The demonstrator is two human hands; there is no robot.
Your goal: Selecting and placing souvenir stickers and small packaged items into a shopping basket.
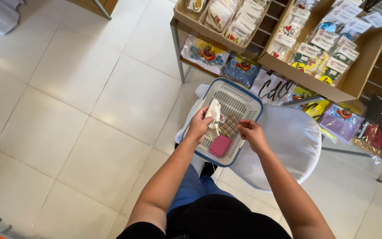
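Your left hand [198,126] has its fingers clamped on the white cloth pouch [213,113] over the basket [249,98] — keep it bunched. Right hand [251,132] fingers pinch the checkered pouch [229,126] inside — lift cleanly.

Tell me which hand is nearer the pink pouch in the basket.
Left. The left hand, holding a white cloth item, sits just up and left of the pink pouch. The right hand pinches the checkered pouch, slightly farther off to the pouch's right.
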